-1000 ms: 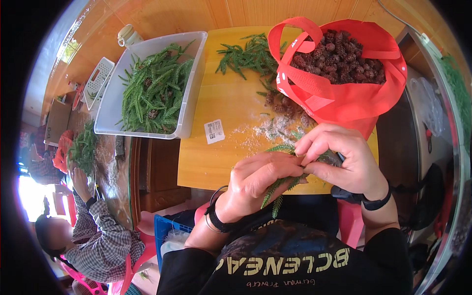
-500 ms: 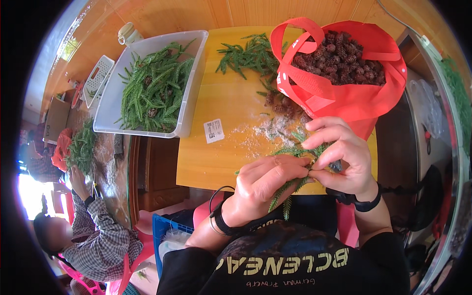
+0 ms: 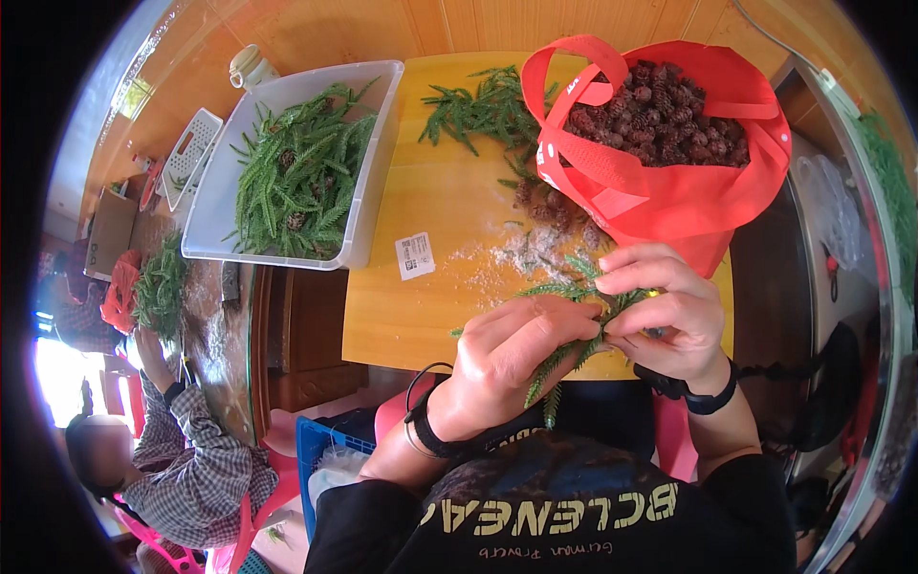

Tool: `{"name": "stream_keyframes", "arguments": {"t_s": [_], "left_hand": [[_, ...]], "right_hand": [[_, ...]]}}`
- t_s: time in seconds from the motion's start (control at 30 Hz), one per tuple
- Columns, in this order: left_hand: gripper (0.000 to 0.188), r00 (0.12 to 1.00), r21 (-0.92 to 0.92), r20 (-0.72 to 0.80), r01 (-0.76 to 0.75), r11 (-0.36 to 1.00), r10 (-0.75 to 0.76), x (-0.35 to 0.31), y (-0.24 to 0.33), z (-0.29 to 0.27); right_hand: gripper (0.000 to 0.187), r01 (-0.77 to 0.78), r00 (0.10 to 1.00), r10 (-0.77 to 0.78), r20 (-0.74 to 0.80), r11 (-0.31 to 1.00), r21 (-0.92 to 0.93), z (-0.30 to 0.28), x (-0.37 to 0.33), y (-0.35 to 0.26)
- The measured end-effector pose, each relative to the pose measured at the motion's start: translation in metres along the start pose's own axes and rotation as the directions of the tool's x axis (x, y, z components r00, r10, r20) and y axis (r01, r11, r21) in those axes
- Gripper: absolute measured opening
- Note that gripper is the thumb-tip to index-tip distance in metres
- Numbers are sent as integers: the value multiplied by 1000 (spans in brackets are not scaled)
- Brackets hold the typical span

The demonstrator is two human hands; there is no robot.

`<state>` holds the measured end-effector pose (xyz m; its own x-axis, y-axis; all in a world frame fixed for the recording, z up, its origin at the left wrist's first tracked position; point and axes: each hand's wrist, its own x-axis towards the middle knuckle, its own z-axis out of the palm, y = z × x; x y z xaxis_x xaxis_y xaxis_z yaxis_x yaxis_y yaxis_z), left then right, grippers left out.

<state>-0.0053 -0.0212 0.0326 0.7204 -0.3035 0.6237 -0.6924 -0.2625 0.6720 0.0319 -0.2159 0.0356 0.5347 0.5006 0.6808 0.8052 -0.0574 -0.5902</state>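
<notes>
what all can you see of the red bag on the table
The red bag looks like soft non-woven fabric with two loop handles, one arching up at its left side. It stands open at the far right of the yellow wooden table, slumped and creased, filled nearly to the brim with small dark brown cones. Green conifer sprigs lie against its left side, and more cones and pale crumbs sit at its base. The right hand works just in front of it, overlapping its lower edge in the view; actual contact is unclear.
</notes>
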Motion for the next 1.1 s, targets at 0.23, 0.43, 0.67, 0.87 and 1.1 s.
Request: {"name": "stream_keyframes", "arguments": {"t_s": [0.23,0.43,0.67,0.87,1.1], "left_hand": [[32,1000,58,-9,-20,998,21,3,-4,0],[31,997,89,6,-77,993,77,1,-10,6],[28,926,-252,89,376,892,-366,-4,-15,-6],[26,917,-660,182,382,647,-356,-12,-31,-11],[32,867,-827,349,464,317,-357,-17,-41,-8]], "right_hand": [[22,-86,996,83,-36,991,-103,4,-3,-8],[24,-217,976,219,-5,961,-169,1,-4,-14],[46,-622,764,637,103,770,-140,-52,-32,-21],[42,-497,550,819,165,480,-723,-61,-100,4],[32,-621,546,827,131,505,-599,-63,-117,23]]}}
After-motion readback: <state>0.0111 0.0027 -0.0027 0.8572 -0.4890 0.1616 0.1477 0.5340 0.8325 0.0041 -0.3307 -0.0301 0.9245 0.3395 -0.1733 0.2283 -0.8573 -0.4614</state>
